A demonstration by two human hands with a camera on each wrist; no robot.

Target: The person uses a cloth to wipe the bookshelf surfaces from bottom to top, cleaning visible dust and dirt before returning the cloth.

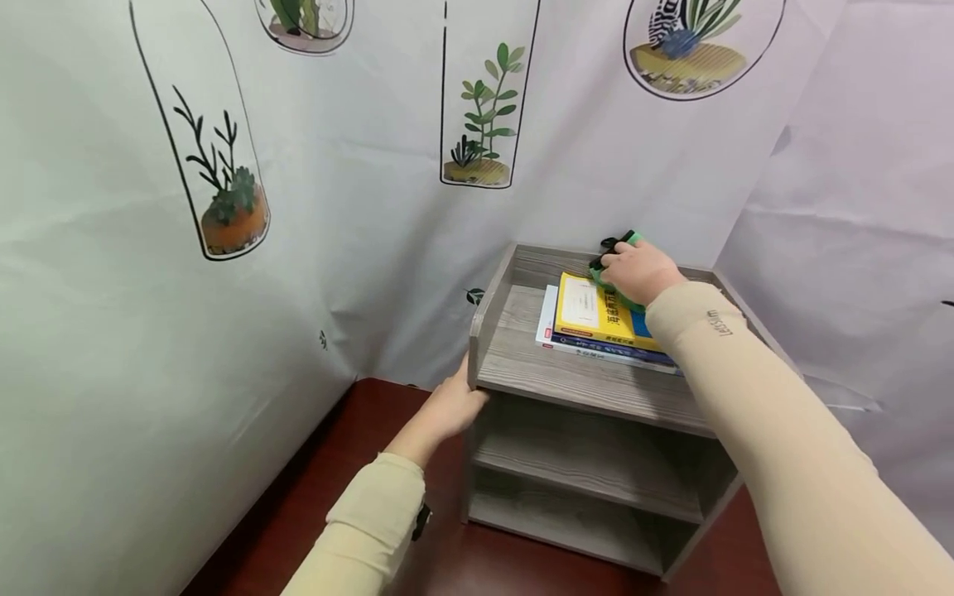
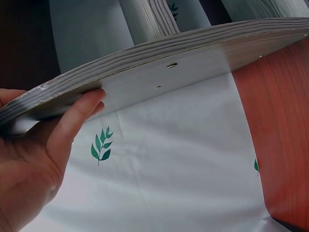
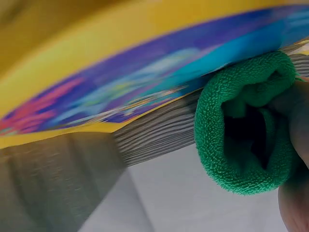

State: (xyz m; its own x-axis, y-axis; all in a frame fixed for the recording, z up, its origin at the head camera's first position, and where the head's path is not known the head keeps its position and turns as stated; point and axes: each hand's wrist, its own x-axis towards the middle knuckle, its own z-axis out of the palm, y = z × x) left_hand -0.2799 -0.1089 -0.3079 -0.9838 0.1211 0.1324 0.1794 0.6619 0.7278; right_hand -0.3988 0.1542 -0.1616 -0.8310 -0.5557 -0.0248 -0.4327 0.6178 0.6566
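Note:
A small wood-grain shelf unit (image 1: 522, 377) stands against the patterned backdrop, a stack of books with a yellow book (image 1: 577, 302) uppermost on its top board. My left hand (image 1: 453, 406) grips the edge of the unit's left side panel; in the left wrist view that hand (image 2: 53, 140) has fingers on either side of the panel (image 2: 145, 60). Over the back of the books, my right hand (image 1: 643, 271) holds a green terry cloth (image 3: 217, 140), folded into a loop in the right wrist view. Something black (image 1: 613, 245) shows by its fingertips, its kind unclear.
Raised sides and a back rail (image 1: 551, 258) border the top board. Lower shelves (image 1: 589, 463) lie below it. The unit stands on a reddish-brown wooden surface (image 1: 373, 422). White sheets with plant prints (image 1: 373, 207) hang close behind and beside it.

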